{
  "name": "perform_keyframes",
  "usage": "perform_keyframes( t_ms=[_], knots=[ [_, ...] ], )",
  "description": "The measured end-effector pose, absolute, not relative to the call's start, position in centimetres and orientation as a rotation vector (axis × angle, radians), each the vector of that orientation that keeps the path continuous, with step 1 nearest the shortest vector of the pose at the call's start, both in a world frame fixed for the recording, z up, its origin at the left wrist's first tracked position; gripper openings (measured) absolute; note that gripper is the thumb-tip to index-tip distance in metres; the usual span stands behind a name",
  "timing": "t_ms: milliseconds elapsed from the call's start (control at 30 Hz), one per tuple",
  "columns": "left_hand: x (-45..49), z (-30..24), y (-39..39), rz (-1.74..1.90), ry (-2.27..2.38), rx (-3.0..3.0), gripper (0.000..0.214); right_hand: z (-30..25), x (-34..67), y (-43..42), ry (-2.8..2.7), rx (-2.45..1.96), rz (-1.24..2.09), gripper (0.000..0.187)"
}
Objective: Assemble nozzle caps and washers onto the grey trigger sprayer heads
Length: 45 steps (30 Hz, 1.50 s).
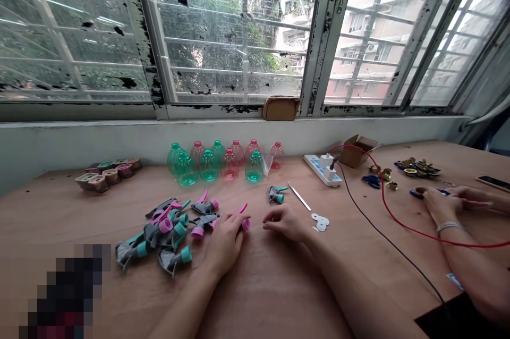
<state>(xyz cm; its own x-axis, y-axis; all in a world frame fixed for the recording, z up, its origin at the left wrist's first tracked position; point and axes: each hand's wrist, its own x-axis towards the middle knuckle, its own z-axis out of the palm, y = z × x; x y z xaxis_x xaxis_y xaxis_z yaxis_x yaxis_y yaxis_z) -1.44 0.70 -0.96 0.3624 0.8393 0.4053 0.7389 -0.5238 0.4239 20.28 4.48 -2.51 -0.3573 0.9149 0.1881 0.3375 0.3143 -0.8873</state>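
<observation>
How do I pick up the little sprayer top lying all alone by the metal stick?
The sprayer top lies flat, its thin teal trigger poking toward the metal stick. Probably pinch its chunky grey middle from above, reaching from the near side.

Left hand apparently pinching pink sprayer head; right hand beside.

Your left hand rests on the table, with the pile of spray heads just to its left and your right hand just to its right. A single spray head lies behind your right hand. The bottles stand at the back, near the wall. The power strip lies to their right, with the cardboard box behind it. A co-worker's hands rest at the far right.
</observation>
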Motion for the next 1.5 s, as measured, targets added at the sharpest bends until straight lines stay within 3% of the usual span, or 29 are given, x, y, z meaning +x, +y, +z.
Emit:
perform_keyframes(
  t_ms=[133,433,567,833,1500],
  knots=[
    [-1.2,-0.6,0.4,0.98,1.42,2.279,0.038,-2.6,17.7,3.9,-1.536,-0.805,1.334,0.038],
    [-0.5,-0.9,0.2,0.943,1.37,2.189,0.034,-3.3,16.9,3.7,-1.48,-0.818,1.339,0.032],
    [-0.4,-0.8,0.0,0.951,1.358,2.215,0.032,-4.0,16.5,3.7,-1.542,-0.864,1.188,0.03],
    [-0.3,-0.9,-0.2,0.945,1.356,2.188,0.025,-2.8,17.1,2.5,-1.916,-0.894,0.539,0.015],
    [-0.2,-1.6,0.0,0.958,1.356,2.277,0.024,-2.2,17.1,2.2,-2.1,-0.915,0.415,0.016]
  ],
)
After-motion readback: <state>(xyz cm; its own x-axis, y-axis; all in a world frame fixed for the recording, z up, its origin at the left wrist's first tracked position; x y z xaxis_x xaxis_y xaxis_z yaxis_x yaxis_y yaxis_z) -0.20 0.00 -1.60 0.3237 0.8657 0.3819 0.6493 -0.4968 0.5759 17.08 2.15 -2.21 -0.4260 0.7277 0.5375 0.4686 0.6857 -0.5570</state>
